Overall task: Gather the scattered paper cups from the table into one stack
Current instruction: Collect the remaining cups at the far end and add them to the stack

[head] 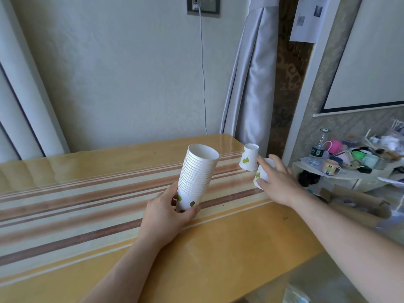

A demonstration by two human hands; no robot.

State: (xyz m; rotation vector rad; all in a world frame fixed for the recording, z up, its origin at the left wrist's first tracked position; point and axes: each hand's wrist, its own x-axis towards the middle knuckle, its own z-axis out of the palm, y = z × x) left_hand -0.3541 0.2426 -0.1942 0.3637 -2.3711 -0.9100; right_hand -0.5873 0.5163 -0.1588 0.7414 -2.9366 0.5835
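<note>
My left hand (166, 213) grips the bottom of a tall stack of white paper cups (196, 178) with green leaf prints, mouth up and tilted a little to the right, above the middle of the table (109, 215). My right hand (277, 180) is wrapped over an upside-down paper cup (260, 174) near the table's right edge, fingers around its sides. Another upside-down paper cup (249, 157) stands just behind it near the far right corner, apart from my hand.
The yellow table has brown stripes running across it. Right of it stands a low shelf (349, 178) crowded with mugs, a bottle (317, 152) and clutter, with a cardboard box (358, 204) below. A curtain (251, 84) and wall stand behind the table.
</note>
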